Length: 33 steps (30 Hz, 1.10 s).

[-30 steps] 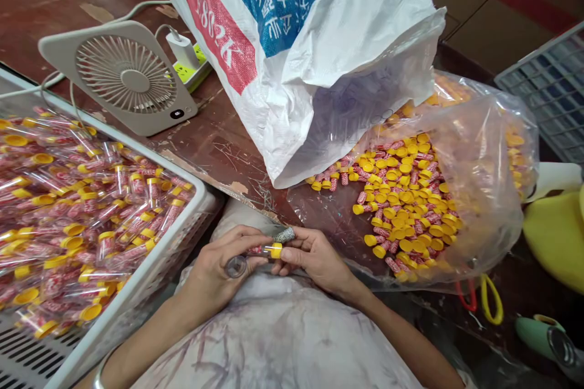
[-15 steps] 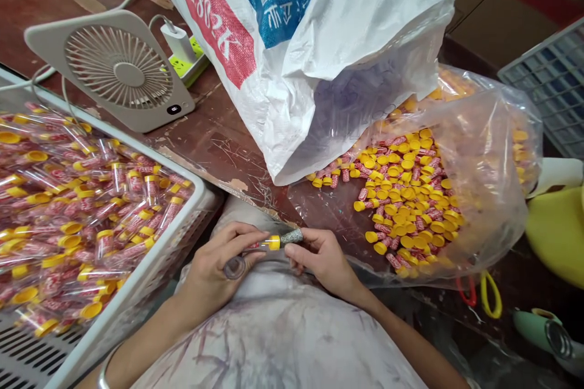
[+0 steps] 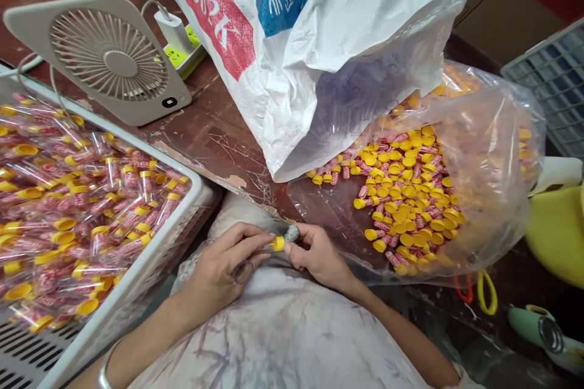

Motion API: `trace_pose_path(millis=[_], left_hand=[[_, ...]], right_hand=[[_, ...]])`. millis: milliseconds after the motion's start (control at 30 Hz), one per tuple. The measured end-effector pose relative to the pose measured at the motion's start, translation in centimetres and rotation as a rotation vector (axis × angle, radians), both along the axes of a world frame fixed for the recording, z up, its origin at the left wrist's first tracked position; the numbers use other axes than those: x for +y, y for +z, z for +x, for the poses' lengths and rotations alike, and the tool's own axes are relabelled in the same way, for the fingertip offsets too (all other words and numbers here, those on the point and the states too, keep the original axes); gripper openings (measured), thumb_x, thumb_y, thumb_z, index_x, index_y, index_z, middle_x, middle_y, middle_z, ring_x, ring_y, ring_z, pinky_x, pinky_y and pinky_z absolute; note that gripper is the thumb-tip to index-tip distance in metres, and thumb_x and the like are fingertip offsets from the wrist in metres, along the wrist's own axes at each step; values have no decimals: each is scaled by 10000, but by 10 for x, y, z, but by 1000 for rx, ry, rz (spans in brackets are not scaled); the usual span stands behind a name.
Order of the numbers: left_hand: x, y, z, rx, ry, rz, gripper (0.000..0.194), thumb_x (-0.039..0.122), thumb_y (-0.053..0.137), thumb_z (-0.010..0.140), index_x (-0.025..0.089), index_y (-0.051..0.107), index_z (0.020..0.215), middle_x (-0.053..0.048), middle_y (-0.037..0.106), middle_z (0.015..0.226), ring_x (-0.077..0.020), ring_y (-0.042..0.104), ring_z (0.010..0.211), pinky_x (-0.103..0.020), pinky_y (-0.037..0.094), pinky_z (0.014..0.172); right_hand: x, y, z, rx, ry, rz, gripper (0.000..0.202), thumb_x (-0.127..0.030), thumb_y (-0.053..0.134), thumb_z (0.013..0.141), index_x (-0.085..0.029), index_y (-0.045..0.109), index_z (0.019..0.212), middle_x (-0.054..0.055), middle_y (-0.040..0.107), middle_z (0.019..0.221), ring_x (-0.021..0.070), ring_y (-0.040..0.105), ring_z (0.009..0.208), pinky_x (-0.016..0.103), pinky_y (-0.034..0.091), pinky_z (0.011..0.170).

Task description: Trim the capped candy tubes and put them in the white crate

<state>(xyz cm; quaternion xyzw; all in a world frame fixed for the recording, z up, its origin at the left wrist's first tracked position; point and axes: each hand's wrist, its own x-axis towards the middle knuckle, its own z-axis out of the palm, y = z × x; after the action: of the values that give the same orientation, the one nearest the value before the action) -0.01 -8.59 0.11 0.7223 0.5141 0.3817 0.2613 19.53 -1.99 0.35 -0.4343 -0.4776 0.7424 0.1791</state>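
Note:
My left hand is closed around a clear plastic tube, whose round end shows below the fingers. At the tube's other end sits a yellow cap. The fingers of my right hand are bent in against this cap, thumb beside it. A grey speckled piece, seemingly a covering on my right index fingertip, touches the cap's far side. Right of my hands, a heap of small yellow caps with red-and-white patterned pieces lies on and in a clear plastic bag.
On the left stands a white basket full of yellow-capped clear tubes. Behind it are a small fan and a charger in a power strip. A white woven sack of clear tubes lies open ahead on the brown table.
Both hands have shifted slightly to the right with the tube. The speckled fingertip has bent down closer against the yellow cap. The view has tilted a little.

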Motion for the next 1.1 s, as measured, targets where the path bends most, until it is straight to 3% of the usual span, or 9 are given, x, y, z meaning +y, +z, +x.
trace_pose_path(millis=[100,400,567,700,800,933,1100], left_hand=[[-3,0,4,8,21,6,306,111,595,936,210,615,1225,-53,639,1025,-143,670,910,-229,579,791],[-19,-2,5,61,58,52,353,82,613,917,192,594,1252,-60,635,1049,-143,667,930,-224,571,825],[-14,1,4,-2,91,10,301,130,633,915,196,624,1209,-54,664,998,-143,682,874,-223,572,760],[-9,2,3,-62,133,-100,213,224,656,919,175,664,1126,-54,715,917,-151,704,793,-225,565,696],[-9,0,3,-51,148,-146,203,272,648,925,168,686,1095,-60,740,894,-162,719,767,-232,565,673],[-10,-2,3,-22,129,-179,204,313,625,934,174,697,1065,-53,758,876,-173,734,742,-250,575,663],[-14,-2,6,19,117,-116,196,312,618,937,173,682,1059,-56,778,883,-179,754,743,-253,592,659]], right_hand=[[-2,-1,-4,-27,-22,86,156,-317,660,727,-188,592,781,-25,532,726,116,438,671,219,367,598],[-12,-6,-5,-66,-41,96,112,-248,644,709,-186,551,707,-35,497,687,118,422,648,235,359,611],[-9,1,-1,24,-9,67,168,-339,654,806,-185,595,774,-37,508,666,110,427,605,229,351,566],[-9,1,6,-15,-12,206,179,-361,663,846,-193,628,795,-4,564,730,138,493,676,250,414,615],[-10,0,7,-112,21,325,142,-320,662,827,-200,617,767,4,566,738,151,508,701,252,423,606],[-12,1,1,-226,30,436,144,-209,646,716,-206,505,688,-38,491,677,103,456,601,219,354,530],[-19,-1,-3,-273,-53,382,147,-212,604,662,-216,458,680,-63,424,623,83,388,545,203,298,475]])
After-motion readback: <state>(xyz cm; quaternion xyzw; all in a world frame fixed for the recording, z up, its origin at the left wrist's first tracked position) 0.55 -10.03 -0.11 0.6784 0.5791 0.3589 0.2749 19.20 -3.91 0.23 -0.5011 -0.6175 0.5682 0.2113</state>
